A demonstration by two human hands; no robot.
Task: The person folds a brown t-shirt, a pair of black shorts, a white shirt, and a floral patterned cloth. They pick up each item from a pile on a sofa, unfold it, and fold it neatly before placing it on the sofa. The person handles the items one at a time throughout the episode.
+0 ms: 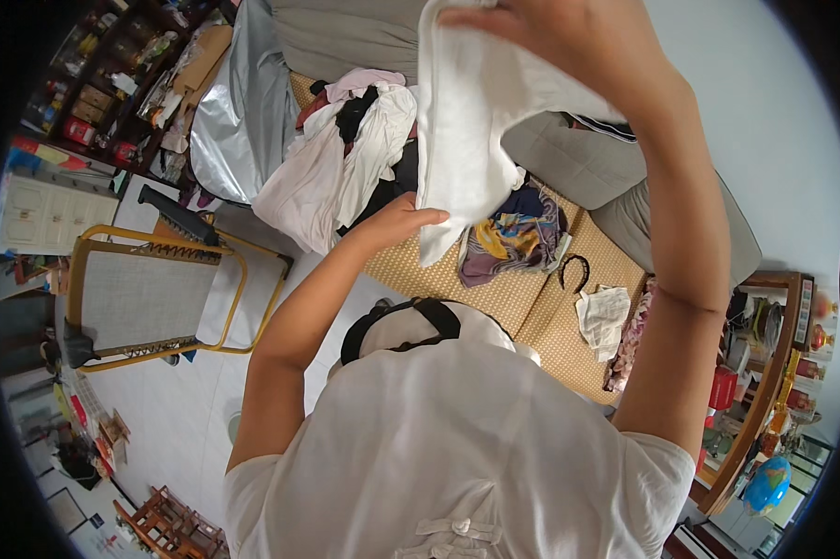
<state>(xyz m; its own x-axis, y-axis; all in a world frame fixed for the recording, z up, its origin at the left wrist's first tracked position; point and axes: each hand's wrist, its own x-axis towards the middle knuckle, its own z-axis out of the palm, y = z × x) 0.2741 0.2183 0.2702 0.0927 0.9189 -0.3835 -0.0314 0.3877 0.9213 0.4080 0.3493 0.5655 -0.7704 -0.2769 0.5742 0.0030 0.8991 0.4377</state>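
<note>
A white cloth garment [462, 119] is held up in front of me above the sofa. My left hand [409, 220] pinches its lower left edge between thumb and fingers, and a pointed corner hangs below. High at the top of the view, my right hand [552, 35] grips the upper part; it is slightly blurred and partly cut off by the frame. Behind my left hand lies a heap of white, pale pink and dark clothes [350, 154]. Below the garment is a crumpled patterned purple and yellow cloth [514, 237].
A woven-patterned sofa seat [490, 300] carries a black headband [586, 269] and a folded cream cloth [603, 318]. Grey cushions [566, 157] line its back. On the left stand a yellow-framed folding chair [147, 293] and a silver sheet cover [234, 126]. Shelves [759, 419] are at right.
</note>
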